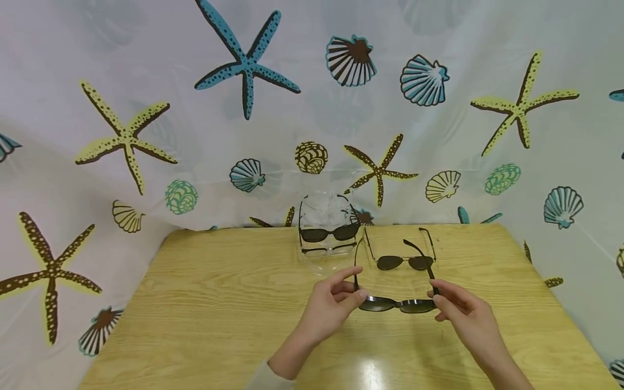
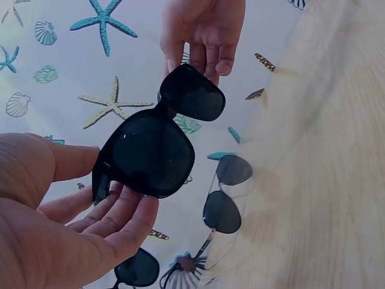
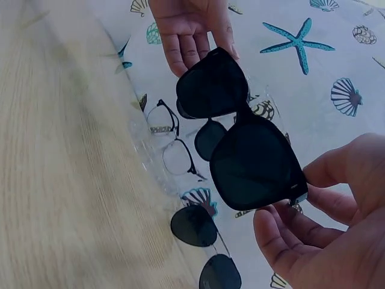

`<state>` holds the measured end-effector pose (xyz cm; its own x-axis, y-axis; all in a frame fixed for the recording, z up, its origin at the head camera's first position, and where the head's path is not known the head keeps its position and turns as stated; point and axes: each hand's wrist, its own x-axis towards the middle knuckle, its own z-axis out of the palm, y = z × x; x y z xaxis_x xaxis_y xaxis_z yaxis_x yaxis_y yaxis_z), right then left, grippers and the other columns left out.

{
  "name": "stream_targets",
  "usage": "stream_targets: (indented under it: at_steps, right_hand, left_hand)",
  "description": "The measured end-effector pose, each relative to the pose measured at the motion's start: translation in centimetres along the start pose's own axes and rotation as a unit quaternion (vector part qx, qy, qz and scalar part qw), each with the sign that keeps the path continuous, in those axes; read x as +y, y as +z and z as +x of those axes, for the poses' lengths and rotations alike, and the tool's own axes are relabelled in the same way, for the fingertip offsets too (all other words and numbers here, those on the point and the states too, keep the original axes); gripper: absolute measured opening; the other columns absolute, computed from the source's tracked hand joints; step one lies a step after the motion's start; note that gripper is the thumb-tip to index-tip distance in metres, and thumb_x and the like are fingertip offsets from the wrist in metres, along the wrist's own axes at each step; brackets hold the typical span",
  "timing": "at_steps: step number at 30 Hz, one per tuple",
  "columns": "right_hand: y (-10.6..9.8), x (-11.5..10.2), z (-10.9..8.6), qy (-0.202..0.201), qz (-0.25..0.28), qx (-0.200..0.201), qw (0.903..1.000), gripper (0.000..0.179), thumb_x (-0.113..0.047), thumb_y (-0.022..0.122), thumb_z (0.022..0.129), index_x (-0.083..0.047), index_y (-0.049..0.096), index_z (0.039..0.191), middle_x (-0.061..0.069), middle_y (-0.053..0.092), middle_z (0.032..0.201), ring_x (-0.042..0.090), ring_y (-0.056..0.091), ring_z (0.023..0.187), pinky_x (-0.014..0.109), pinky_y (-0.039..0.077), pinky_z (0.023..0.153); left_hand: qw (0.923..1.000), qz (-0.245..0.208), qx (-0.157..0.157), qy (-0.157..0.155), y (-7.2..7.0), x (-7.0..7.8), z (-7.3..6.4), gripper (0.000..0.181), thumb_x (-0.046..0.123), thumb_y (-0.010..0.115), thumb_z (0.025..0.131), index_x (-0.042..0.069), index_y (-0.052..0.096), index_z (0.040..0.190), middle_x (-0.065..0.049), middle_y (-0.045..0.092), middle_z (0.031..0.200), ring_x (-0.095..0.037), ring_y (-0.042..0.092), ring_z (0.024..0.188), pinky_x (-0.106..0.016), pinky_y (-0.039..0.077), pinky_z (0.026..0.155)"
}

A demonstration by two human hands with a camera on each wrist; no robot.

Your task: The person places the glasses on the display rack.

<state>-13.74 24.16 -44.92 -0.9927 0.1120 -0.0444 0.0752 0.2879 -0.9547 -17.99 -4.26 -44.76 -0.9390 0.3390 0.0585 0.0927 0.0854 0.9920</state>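
Black-framed sunglasses (image 1: 380, 304) with dark lenses are held up between both hands, their temples unfolded and pointing away. The left hand (image 1: 326, 309) pinches them at the left hinge, thumb at the frame's corner. At the opposite hinge the right hand (image 1: 470, 320) grips the frame corner and temple. In the left wrist view, the left hand's fingers (image 2: 114, 226) lie under the lens edge. The right wrist view shows the right thumb and fingers about the other corner of the sunglasses (image 3: 255, 162). Just beyond, thin-framed aviator sunglasses (image 1: 390, 263) stand on the table with temples unfolded.
A clear plastic eyewear stand (image 1: 324, 208) at the table's back edge bears dark sunglasses (image 1: 317, 235) above half-rimmed clear glasses (image 1: 314, 251). The wooden table (image 1: 209, 303) meets a white curtain (image 1: 273, 141) printed with starfish and shells.
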Motion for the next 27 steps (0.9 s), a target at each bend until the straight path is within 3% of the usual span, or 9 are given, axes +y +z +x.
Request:
stream_targets:
  at_steps: [4,9,12,18,21,27]
  right_hand:
    - [1.0,-0.7,0.4,-0.026,0.021,-0.012,0.9994,0.041,-0.024,0.066,0.107,-0.008,0.064,0.144,-0.02,0.075,0.113,0.012,0.072,0.086,0.027,0.062,0.082]
    - [2.0,-1.6,0.8,-0.052,0.042,-0.02,0.9976,0.039,-0.019,0.066,0.106,-0.005,0.064,0.143,-0.02,0.075,0.111,0.01,0.073,0.091,0.027,0.062,0.08]
    - [2.6,-2.0,1.1,-0.055,0.045,-0.022,0.9972,0.038,-0.018,0.067,0.106,-0.006,0.065,0.142,-0.015,0.076,0.114,0.01,0.073,0.09,0.026,0.061,0.081]
    - [3.7,-2.8,1.6,-0.064,0.044,-0.032,0.9965,0.037,-0.018,0.066,0.106,-0.008,0.066,0.142,0.01,0.074,0.128,0.01,0.073,0.092,0.027,0.061,0.081]
    - [4.2,-3.0,1.6,-0.073,0.051,-0.034,0.9954,0.036,-0.017,0.066,0.106,-0.008,0.066,0.141,0.01,0.073,0.127,0.009,0.073,0.097,0.028,0.062,0.081]
    - [4.7,-3.4,1.9,-0.089,0.048,-0.037,0.9942,0.035,-0.018,0.066,0.106,-0.008,0.067,0.14,0.013,0.073,0.127,0.011,0.072,0.088,0.028,0.062,0.081]
  left_hand:
    - [0.9999,0.001,0.009,0.008,-1.2,0.2,-0.3,0.05,0.016,0.073,0.101,0.012,0.06,0.15,-0.019,0.075,0.116,-0.031,0.077,0.106,-0.027,0.06,0.087]
    - [0.9998,-0.008,0.019,0.004,-2.5,0.6,-0.9,0.051,0.015,0.074,0.1,0.012,0.06,0.149,-0.02,0.075,0.117,-0.034,0.076,0.109,-0.026,0.061,0.089]
    - [0.9995,-0.012,0.031,0.005,-3.1,0.9,-1.1,0.051,0.013,0.074,0.1,0.011,0.06,0.149,-0.022,0.075,0.117,-0.036,0.076,0.109,-0.026,0.061,0.089]
    - [0.9991,-0.008,0.041,0.01,-4.4,1.2,-1.3,0.053,0.014,0.075,0.1,0.011,0.059,0.15,-0.023,0.074,0.119,-0.034,0.076,0.111,-0.026,0.061,0.091]
    - [0.999,-0.002,0.043,0.014,-5.0,1.2,-1.4,0.053,0.013,0.074,0.1,0.011,0.058,0.151,-0.023,0.074,0.119,-0.035,0.076,0.111,-0.026,0.061,0.091]
    - [0.9987,0.003,0.048,0.019,-5.7,1.4,-1.2,0.052,0.013,0.073,0.101,0.013,0.059,0.151,-0.023,0.075,0.12,-0.034,0.076,0.11,-0.026,0.061,0.09]
